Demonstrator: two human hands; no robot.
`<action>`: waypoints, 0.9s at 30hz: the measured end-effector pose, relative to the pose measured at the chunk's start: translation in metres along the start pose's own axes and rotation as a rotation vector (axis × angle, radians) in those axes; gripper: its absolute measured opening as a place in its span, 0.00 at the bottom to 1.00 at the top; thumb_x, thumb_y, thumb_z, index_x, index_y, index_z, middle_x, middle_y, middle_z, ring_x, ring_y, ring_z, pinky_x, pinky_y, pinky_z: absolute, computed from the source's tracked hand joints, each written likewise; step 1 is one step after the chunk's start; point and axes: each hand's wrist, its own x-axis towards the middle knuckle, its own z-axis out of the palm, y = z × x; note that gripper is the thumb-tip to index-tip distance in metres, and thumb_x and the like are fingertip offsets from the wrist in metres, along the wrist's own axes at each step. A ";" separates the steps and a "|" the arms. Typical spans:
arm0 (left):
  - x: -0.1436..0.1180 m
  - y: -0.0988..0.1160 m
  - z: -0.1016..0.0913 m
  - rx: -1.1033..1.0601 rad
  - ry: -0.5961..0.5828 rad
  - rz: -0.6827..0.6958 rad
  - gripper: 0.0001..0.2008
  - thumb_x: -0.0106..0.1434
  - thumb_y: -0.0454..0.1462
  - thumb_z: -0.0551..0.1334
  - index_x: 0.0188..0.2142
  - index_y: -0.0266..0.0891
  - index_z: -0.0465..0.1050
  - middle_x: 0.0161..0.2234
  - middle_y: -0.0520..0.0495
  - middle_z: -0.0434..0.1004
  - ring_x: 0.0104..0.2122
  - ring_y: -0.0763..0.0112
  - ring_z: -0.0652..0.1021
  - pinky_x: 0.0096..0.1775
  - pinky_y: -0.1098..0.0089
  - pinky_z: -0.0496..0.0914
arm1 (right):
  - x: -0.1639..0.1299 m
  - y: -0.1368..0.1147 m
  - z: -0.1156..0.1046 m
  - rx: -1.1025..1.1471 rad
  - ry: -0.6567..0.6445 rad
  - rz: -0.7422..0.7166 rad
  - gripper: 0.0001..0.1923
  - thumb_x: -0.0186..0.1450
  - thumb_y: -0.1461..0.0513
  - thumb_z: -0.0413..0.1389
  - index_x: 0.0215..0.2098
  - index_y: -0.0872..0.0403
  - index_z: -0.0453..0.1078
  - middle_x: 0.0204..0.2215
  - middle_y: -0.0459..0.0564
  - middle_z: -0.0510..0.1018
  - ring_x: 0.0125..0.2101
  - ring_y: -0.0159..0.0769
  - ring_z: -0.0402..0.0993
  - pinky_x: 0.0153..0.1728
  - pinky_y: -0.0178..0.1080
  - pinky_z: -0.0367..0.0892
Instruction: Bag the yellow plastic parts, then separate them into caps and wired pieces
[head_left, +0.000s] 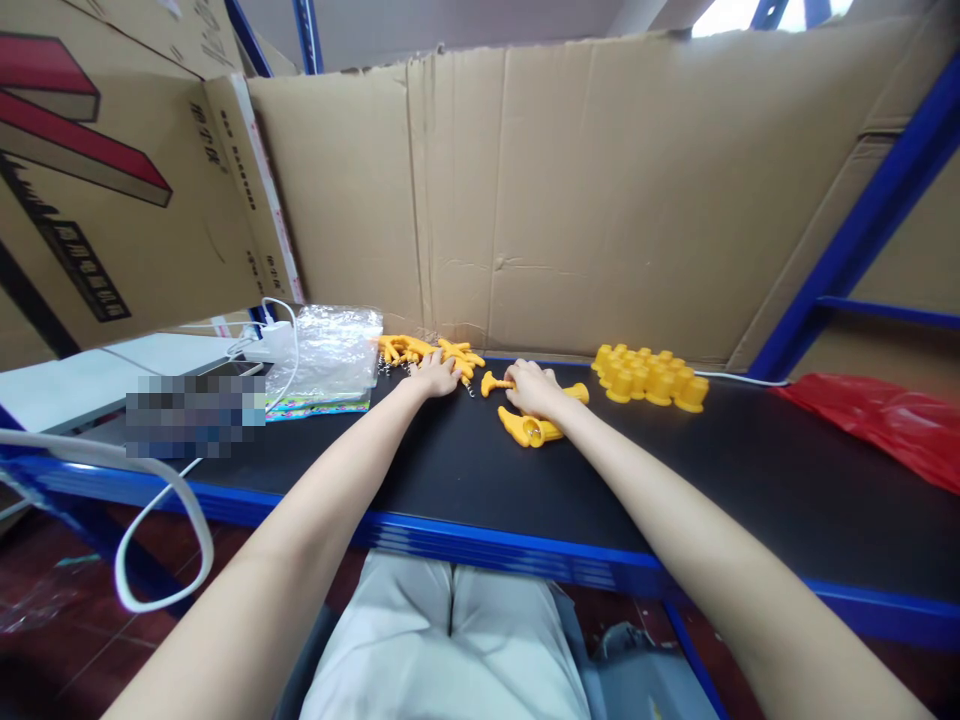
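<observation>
My left hand (435, 376) lies flat on the black tabletop, fingers spread, touching the near edge of a pile of small yellow parts with metal springs (420, 350). My right hand (532, 387) rests palm down over a few curved yellow plastic pieces (525, 430); its fingers touch a small yellow handle-shaped piece (492, 383). Whether it grips one I cannot tell. A cluster of several yellow cup-shaped parts (649, 377) stands to the right of that hand.
Clear plastic bags (330, 352) lie at the left with a white charger and cable (274, 340). A red plastic bag (885, 420) lies at the right. Cardboard sheets (570, 200) wall the back. The blue table edge (480, 540) runs along the front.
</observation>
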 end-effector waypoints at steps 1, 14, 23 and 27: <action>-0.002 0.001 0.000 -0.005 -0.007 -0.004 0.28 0.64 0.50 0.41 0.60 0.45 0.55 0.65 0.41 0.40 0.63 0.49 0.47 0.55 0.42 0.47 | 0.001 -0.001 0.000 0.003 -0.003 0.015 0.12 0.60 0.63 0.47 0.40 0.54 0.67 0.45 0.56 0.69 0.48 0.45 0.62 0.44 0.49 0.59; -0.027 0.023 0.013 0.063 0.199 0.213 0.22 0.64 0.38 0.45 0.57 0.43 0.58 0.60 0.41 0.57 0.60 0.56 0.55 0.56 0.43 0.47 | 0.001 0.007 0.000 -0.013 0.034 0.054 0.15 0.61 0.68 0.45 0.39 0.54 0.71 0.44 0.54 0.71 0.47 0.41 0.65 0.45 0.46 0.54; -0.037 0.033 -0.007 -0.035 0.413 0.360 0.20 0.64 0.35 0.46 0.54 0.39 0.64 0.58 0.42 0.60 0.57 0.59 0.61 0.54 0.54 0.55 | -0.008 0.007 -0.014 -0.293 0.369 -0.101 0.19 0.66 0.65 0.42 0.51 0.51 0.67 0.39 0.54 0.74 0.40 0.40 0.64 0.50 0.52 0.42; -0.050 0.044 -0.019 -0.092 0.488 0.437 0.23 0.67 0.42 0.45 0.59 0.38 0.56 0.49 0.41 0.70 0.49 0.61 0.69 0.49 0.61 0.60 | -0.014 0.004 -0.023 -0.384 0.405 -0.177 0.19 0.65 0.67 0.42 0.51 0.55 0.67 0.37 0.55 0.74 0.38 0.41 0.64 0.48 0.50 0.43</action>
